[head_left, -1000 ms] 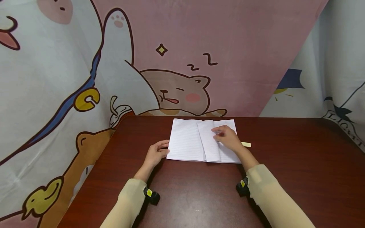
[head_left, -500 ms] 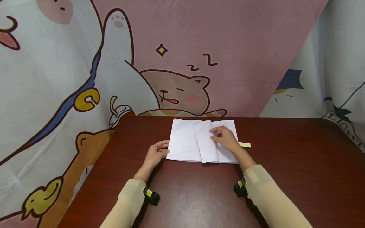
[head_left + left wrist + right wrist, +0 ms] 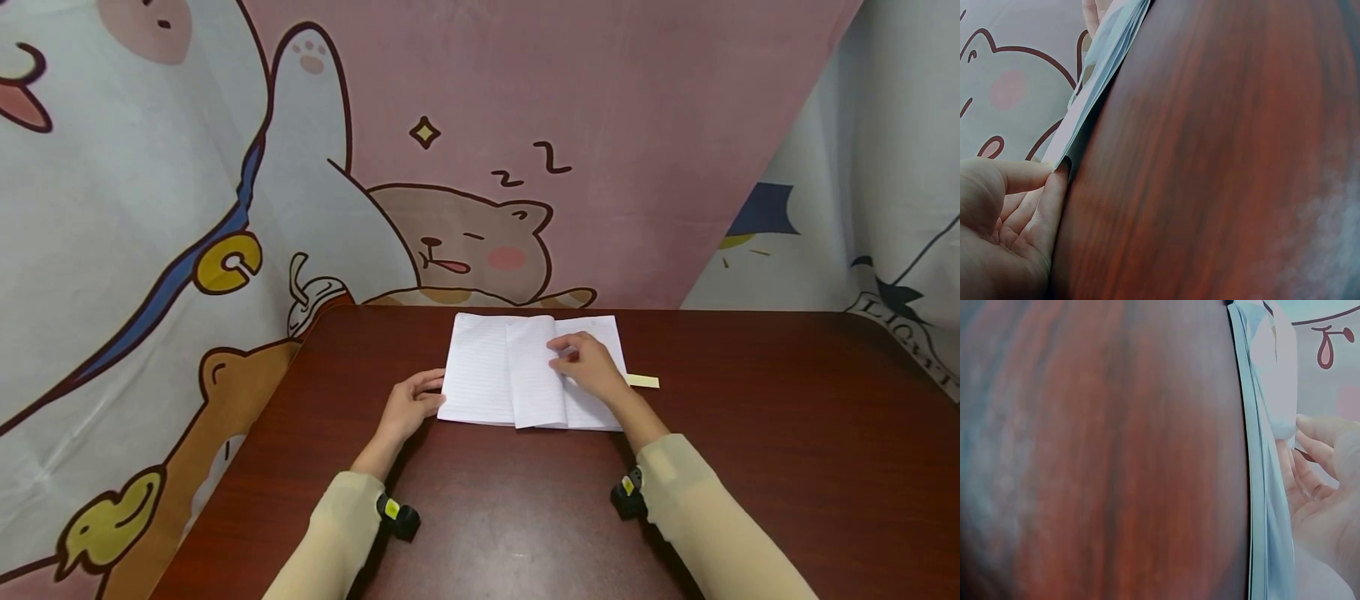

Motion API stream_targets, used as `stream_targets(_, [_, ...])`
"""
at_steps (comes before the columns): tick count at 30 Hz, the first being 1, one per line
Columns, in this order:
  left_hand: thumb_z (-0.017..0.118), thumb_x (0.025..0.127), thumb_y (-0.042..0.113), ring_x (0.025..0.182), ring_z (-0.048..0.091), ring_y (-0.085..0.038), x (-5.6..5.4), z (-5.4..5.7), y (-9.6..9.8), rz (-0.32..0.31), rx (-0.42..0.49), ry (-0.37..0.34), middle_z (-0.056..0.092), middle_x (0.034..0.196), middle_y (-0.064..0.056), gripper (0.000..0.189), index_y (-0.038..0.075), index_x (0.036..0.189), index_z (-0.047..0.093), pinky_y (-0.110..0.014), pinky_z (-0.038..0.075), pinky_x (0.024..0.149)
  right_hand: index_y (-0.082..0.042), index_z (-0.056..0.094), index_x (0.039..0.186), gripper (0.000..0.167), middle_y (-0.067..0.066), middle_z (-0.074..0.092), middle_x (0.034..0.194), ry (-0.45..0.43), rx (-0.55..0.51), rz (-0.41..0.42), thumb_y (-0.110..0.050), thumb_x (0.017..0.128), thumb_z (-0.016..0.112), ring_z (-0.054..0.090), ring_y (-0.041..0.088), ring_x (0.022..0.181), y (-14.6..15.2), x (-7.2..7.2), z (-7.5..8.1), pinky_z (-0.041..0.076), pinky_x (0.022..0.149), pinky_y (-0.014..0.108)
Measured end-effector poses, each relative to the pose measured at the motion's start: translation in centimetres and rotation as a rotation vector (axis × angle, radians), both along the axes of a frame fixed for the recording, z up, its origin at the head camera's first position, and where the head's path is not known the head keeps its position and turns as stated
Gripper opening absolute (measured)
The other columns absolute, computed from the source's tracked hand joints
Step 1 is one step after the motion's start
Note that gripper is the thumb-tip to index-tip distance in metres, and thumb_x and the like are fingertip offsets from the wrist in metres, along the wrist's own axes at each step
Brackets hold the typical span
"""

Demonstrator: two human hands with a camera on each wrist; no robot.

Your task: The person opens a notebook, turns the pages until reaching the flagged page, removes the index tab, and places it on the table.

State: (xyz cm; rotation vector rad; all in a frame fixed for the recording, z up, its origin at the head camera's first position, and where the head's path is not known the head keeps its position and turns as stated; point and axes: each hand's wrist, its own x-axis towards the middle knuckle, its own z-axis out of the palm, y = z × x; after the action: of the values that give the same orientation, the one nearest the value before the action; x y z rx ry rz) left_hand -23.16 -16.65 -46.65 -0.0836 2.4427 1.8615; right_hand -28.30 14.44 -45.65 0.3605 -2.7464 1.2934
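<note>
An open notebook [image 3: 480, 371] with white ruled pages lies on the table near its far edge. My left hand [image 3: 408, 407] holds its left edge; the left wrist view shows the thumb above and a finger beneath the notebook's corner [image 3: 1082, 119]. Over the right half, my right hand [image 3: 591, 365] pinches a lifted page [image 3: 534, 375] that curls up and leans leftward. Seen from the right wrist, the thumb of the right hand [image 3: 1329, 487] meets the edge of the curled paper [image 3: 1282, 381], with other fingers behind it.
A pale yellow strip [image 3: 643, 382] sticks out past the notebook's right side. The dark red-brown table [image 3: 495, 517] runs up to a cartoon-printed cloth [image 3: 615, 167] behind it. Each wrist carries a small black camera [image 3: 628, 497].
My right hand has shifted slightly left, carrying the lifted page further over toward the left half. More of the yellow strip shows than a second ago. My left hand has stayed in place.
</note>
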Motion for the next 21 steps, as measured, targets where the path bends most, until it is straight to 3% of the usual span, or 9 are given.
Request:
stream_targets(11, [0.064, 0.09, -0.007, 0.097, 0.069, -0.023, 0.3, 0.6, 0.14, -0.019, 0.007, 0.007, 0.065, 0.127, -0.027, 0.044, -0.001, 0.134, 0.06, -0.03, 0.059, 0.078, 0.0, 0.07, 0.117, 0.03, 0.02, 0.063, 0.113, -0.027, -0.011, -0.007, -0.009, 0.088, 0.073, 0.065, 0.03, 0.097, -0.39, 0.21, 0.22, 0.048, 0.082, 0.032])
stream_targets(21, [0.065, 0.09, -0.006, 0.095, 0.07, -0.02, 0.06, 0.03, 0.06, -0.014, 0.018, 0.024, 0.066, 0.126, -0.025, 0.043, 0.002, 0.132, 0.062, -0.027, 0.057, 0.075, 0.0, 0.068, 0.118, 0.032, 0.019, 0.063, 0.112, -0.045, -0.028, 0.008, -0.011, 0.089, 0.073, 0.065, 0.029, 0.096, -0.64, 0.28, 0.41, 0.049, 0.077, 0.029])
